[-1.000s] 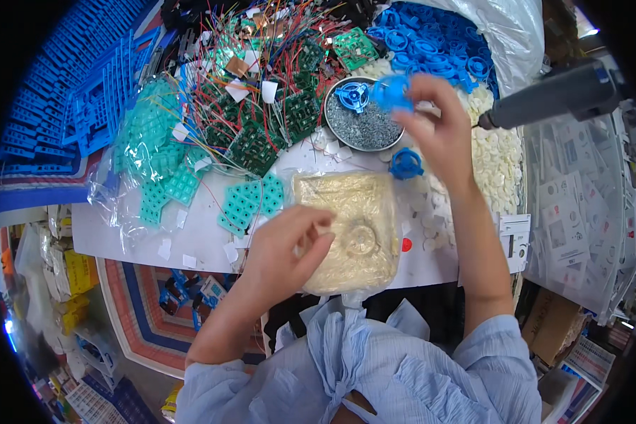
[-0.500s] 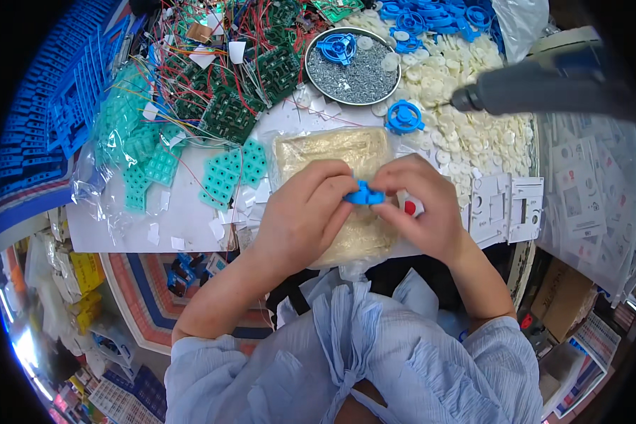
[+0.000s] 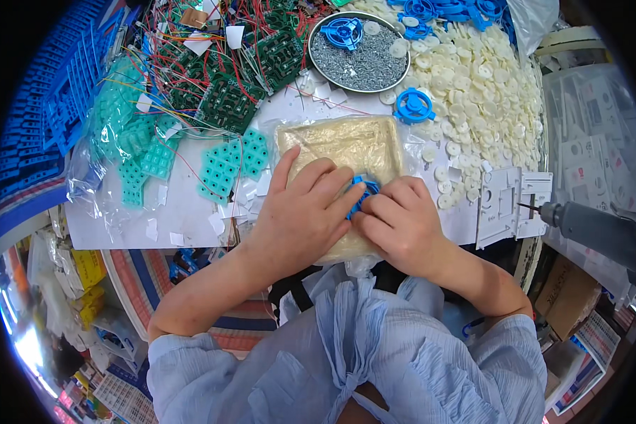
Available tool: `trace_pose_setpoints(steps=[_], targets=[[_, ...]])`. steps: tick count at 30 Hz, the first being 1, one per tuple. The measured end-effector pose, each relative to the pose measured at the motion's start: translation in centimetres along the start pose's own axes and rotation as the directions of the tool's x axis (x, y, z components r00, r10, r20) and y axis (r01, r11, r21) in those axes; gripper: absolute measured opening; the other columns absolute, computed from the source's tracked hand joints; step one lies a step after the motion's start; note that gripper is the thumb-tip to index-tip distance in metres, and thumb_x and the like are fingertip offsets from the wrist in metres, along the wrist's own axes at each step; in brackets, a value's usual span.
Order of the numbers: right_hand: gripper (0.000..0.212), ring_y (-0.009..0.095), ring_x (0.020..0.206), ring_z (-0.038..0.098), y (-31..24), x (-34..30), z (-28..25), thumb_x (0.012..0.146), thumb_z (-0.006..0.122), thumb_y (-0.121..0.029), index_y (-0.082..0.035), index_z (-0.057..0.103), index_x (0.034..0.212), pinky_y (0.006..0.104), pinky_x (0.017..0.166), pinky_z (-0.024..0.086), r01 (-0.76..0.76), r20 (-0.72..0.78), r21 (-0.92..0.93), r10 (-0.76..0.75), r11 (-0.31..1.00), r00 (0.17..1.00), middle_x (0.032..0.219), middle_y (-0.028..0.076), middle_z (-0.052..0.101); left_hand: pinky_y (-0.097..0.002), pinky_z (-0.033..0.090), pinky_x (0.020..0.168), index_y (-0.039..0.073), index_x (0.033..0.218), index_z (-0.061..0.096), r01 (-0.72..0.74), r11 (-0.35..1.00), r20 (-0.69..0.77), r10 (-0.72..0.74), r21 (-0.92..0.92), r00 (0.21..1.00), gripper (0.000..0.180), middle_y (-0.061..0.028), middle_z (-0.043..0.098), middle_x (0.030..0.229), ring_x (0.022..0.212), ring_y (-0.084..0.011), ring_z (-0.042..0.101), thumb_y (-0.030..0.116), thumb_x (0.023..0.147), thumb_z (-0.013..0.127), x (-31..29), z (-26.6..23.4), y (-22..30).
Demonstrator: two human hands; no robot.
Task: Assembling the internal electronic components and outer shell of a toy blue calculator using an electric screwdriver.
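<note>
A small blue plastic part (image 3: 362,189) lies against the tan, plastic-wrapped pad (image 3: 353,134) in front of me, partly covered by my fingers. My left hand (image 3: 300,215) holds its left side with the forefinger and thumb, the other fingers spread over the pad. Curled fingers of my right hand (image 3: 399,222) grip the part's right side. Beyond the pad rests a loose blue ring part (image 3: 413,105). Farther back, a round metal tray (image 3: 357,88) of small screws carries another blue ring part (image 3: 342,32).
Cream discs (image 3: 487,99) are heaped at the right, near white plastic panels (image 3: 498,208). An electric screwdriver (image 3: 593,227) points in from the right. Green circuit boards (image 3: 230,102) with wires lie back left, with teal rubber keypads (image 3: 222,169) nearer and blue frames (image 3: 63,106) stacked far left.
Both hands have lowered the blue part onto the pad, and my left fingers have spread. The screwdriver has swung toward me on the right. A red-and-white piece by my right palm no longer shows.
</note>
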State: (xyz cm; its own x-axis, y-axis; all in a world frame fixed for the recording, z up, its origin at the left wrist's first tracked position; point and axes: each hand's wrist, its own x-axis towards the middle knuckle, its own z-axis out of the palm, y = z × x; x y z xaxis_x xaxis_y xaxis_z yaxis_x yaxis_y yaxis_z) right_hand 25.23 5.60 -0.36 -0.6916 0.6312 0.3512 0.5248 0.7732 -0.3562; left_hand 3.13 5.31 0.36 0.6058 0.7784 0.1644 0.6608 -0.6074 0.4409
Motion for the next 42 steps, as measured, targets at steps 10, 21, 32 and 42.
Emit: trace_pose_setpoints(steps=[10,21,32,42], targets=[[0.025,0.027,0.09,0.058,1.6,-0.3,-0.6,0.073,0.079,-0.015,-0.008,0.071,0.096,0.0397,0.075,0.046,-0.129,-0.022,0.005,0.129,0.992,0.991,0.099,0.003,0.064,-0.058,0.033,0.114,0.008,0.121,0.07,0.018,0.999,-0.01,-0.017,0.031,1.0,0.038,-0.0045,0.064,0.126,0.12,-0.027,0.057,0.018,0.084,0.074,-0.2,1.0,0.4],[0.021,0.028,0.087,0.065,8.2,-3.0,-6.4,0.08,0.073,-0.008,-0.005,0.074,0.101,0.0379,0.078,0.052,-0.462,-0.161,0.079,0.469,0.883,0.868,0.097,0.011,0.072,-0.0651,0.023,0.119,0.009,0.127,0.069,-0.039,0.993,0.018,0.037,0.113,0.999,0.043,-0.0032,0.064,0.131,0.122,-0.0201,0.059,0.021,0.086,0.072,-1.8,1.7,1.6],[0.045,0.035,0.096,0.066,12.2,-6.8,-15.1,0.073,0.082,-0.024,-0.003,0.065,0.109,0.0426,0.082,0.052,-0.798,0.09,-0.288,0.845,0.529,0.528,0.103,0.015,0.07,-0.0661,0.02,0.119,0.008,0.132,0.065,0.078,0.996,0.076,-0.081,0.04,0.994,0.047,-0.0077,0.06,0.142,0.134,-0.0261,0.054,0.017,0.087,0.071,-1.9,1.3,3.4],[0.081,0.042,0.133,0.045,8.3,-12.8,-10.1,0.064,0.083,-0.011,-0.002,0.049,0.137,0.0448,0.113,0.035,-0.675,0.051,-0.305,0.719,0.672,0.693,0.142,0.022,0.049,-0.0577,0.042,0.106,0.008,0.123,0.066,-0.126,0.968,-0.153,0.093,-0.217,0.984,0.041,-0.0137,0.065,0.129,0.12,-0.0333,0.061,0.009,0.082,0.068,-2.8,0.2,1.1]])
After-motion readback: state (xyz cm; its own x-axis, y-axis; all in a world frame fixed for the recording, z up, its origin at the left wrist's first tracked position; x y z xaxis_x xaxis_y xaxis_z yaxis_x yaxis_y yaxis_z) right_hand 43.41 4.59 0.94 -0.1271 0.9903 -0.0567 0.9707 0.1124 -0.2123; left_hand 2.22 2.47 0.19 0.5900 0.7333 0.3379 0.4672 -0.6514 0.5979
